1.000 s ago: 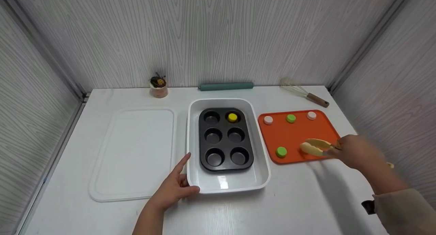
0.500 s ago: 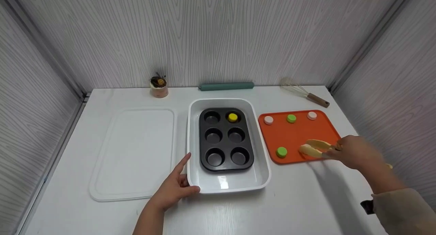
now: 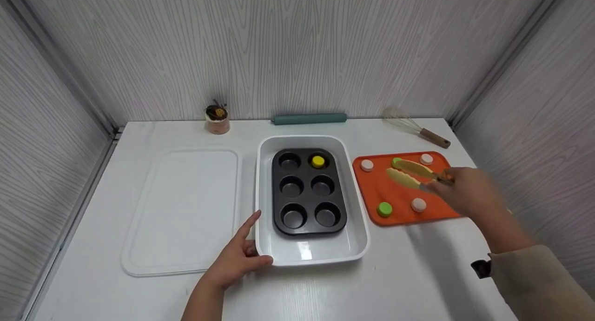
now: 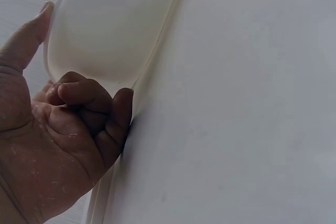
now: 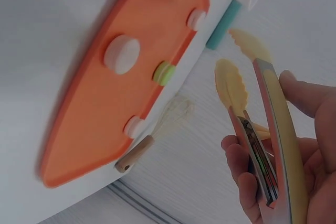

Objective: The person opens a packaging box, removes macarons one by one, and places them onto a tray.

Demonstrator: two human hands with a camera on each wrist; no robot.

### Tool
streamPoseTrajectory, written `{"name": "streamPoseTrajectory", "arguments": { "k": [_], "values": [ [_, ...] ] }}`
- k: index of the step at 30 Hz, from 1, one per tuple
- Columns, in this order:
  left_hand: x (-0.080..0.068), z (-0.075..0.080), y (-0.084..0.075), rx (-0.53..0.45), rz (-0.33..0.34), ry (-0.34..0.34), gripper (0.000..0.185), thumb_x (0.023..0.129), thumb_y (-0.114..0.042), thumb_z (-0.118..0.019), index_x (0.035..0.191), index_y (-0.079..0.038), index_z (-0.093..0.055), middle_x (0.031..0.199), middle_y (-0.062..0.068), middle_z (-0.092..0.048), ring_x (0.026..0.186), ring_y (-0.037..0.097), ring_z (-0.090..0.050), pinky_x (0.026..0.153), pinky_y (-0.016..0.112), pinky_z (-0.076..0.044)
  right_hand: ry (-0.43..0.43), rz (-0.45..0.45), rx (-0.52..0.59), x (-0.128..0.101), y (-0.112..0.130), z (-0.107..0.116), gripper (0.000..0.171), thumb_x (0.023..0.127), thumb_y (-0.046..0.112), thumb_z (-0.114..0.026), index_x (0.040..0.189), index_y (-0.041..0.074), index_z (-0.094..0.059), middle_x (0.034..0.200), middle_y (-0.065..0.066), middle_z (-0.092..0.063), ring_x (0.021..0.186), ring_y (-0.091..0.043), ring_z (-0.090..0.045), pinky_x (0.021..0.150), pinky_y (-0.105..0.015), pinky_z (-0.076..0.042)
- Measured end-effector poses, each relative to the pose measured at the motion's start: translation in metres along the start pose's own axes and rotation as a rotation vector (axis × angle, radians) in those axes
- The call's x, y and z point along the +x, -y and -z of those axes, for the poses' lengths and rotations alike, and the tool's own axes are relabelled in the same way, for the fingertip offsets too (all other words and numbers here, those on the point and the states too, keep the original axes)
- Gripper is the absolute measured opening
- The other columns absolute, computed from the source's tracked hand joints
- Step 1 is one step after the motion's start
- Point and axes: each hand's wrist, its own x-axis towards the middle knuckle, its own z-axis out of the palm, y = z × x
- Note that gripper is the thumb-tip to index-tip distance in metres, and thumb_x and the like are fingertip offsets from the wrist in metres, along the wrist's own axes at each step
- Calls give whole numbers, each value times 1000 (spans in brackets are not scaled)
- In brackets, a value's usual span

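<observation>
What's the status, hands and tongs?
Left hand grips white rectangular dish corner. Right hand holds yellow tongs, tips apart, empty, over orange tray. Nothing blocking.

The right hand [image 3: 467,190] is smeared with motion blur in the head view, and the tongs [image 3: 413,173] it holds cover most of the green disc [image 3: 395,162] near the far edge of the orange tray [image 3: 386,190], so I cannot tell whether the tips touch it. In the right wrist view the tongs' handles run off the bottom edge and the tray's near end is cut by the left edge. In the left wrist view the left hand [image 4: 58,129] is cropped at the left and bottom edges, its curled fingertips tucked out of sight against the white dish [image 4: 110,30], whose inside is hidden.
</observation>
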Motion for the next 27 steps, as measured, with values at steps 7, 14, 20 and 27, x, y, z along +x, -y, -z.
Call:
{"name": "streamPoseTrajectory", "arguments": {
  "k": [7,14,20,27],
  "values": [
    [-4,2,1,10,11,-25,114,84,-2,-87,171,-20,-16,106,24,-74,77,15,-61,66,27,-48,-57,73,32,23,51,-8,57,96,58,-73,101,1,-70,72,-7,-59,69,-27,-57,57,-39,-42],
    [-5,1,0,17,26,-35,113,85,-2,-86,171,-20,-16,115,27,-73,86,19,-66,72,30,-51,-8,69,94,45,96,-20,51,96,55,-74,114,7,-76,87,-5,-69,75,-25,-59,61,-37,-45],
    [-5,1,-1,22,6,-27,112,85,-2,-86,171,-18,-16,109,25,-74,81,17,-62,69,27,-49,88,22,78,68,124,-30,42,99,52,-71,107,12,-74,90,-7,-69,75,-25,-60,61,-37,-47],
    [-4,0,-1,23,-12,0,111,85,-1,-84,171,-18,-16,90,13,-71,72,12,-55,66,25,-46,151,-13,53,86,139,-39,49,99,48,-72,123,6,-73,103,-11,-70,88,-29,-62,70,-39,-52]
  ]
}}
